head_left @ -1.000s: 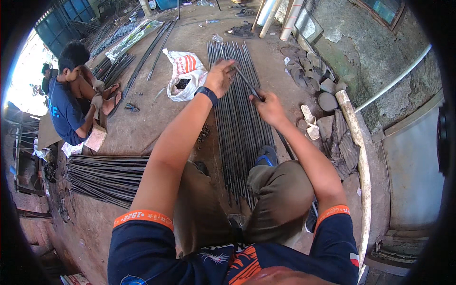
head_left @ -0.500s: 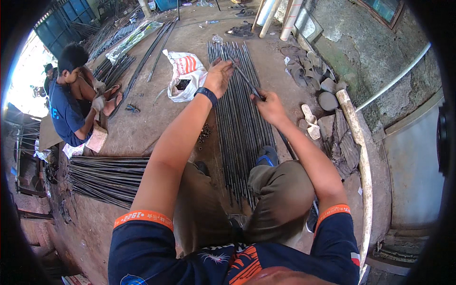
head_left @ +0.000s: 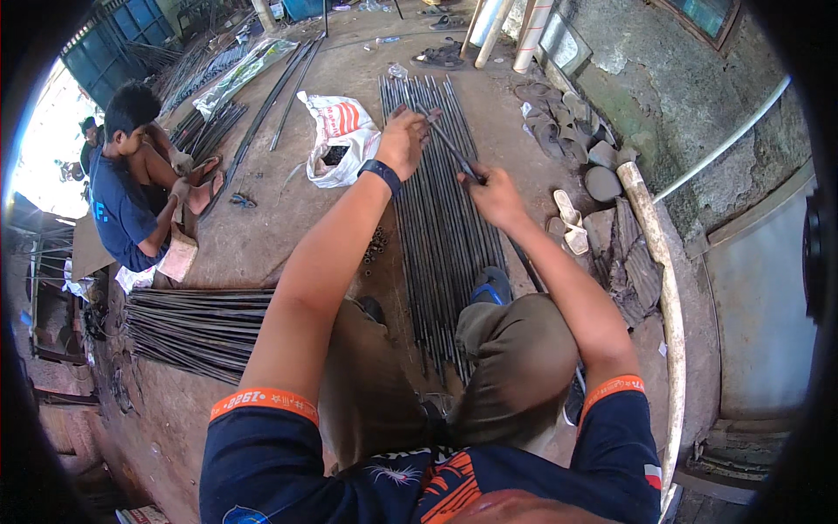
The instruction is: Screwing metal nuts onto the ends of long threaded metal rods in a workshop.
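A long dark metal rod (head_left: 452,150) slants across in front of me. Its far end is between the fingers of my left hand (head_left: 403,144), which wears a dark wristband. My right hand (head_left: 495,196) is closed around the same rod a short way nearer to me, and the rod runs on beneath my right forearm. Under both hands, many similar rods (head_left: 441,227) lie side by side on the ground between my feet. Small ring-like metal pieces (head_left: 375,247) are heaped left of these rods. What my left fingertips touch at the rod's tip is too small to make out.
A white sack (head_left: 336,166) with dark small parts stands left of the rods. Another rod bundle (head_left: 196,325) lies at the left. A co-worker (head_left: 131,192) sits beyond it. Sandals (head_left: 571,223), stones and a pale pole (head_left: 659,253) line the right wall.
My hands and the rod have barely shifted, with the same hold. The co-worker's hands have moved slightly at the left.
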`<state>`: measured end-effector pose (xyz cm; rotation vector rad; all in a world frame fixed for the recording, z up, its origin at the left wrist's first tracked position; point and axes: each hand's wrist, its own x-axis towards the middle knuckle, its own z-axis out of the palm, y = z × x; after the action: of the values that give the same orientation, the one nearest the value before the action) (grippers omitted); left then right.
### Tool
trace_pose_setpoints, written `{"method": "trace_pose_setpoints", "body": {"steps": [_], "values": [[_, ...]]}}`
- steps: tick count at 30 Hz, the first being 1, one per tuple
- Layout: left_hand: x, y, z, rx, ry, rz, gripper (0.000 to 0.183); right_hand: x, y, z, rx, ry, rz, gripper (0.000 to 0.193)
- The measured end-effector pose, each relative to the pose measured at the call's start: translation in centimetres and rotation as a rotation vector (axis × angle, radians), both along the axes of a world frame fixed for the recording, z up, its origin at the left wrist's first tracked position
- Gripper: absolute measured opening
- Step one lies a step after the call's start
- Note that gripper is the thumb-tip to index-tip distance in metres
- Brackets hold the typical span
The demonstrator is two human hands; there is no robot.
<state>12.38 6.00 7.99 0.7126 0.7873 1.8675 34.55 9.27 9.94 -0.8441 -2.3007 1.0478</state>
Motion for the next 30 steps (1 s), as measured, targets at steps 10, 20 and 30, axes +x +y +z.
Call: {"method": "trace_pose_setpoints", "body": {"steps": [10, 20, 30], "values": [[2.4, 0.3, 1.0, -0.08, -0.127, -0.006, 0.101, 1.0, 1.5, -1.4, -0.001, 0.035, -0.02, 0.036], [3.1, 0.3, 1.0, -0.281, 0.043, 0.187, 0.088, 0.5, 2.1, -2.9, 0.06, 0.003, -0.033, 0.041], [-1.0, -1.3, -5.3, -0.529, 0.473, 0.108, 0.077, -1.3, 2.6, -6.0, -0.158, -0.081, 0.079, 0.039]]}}
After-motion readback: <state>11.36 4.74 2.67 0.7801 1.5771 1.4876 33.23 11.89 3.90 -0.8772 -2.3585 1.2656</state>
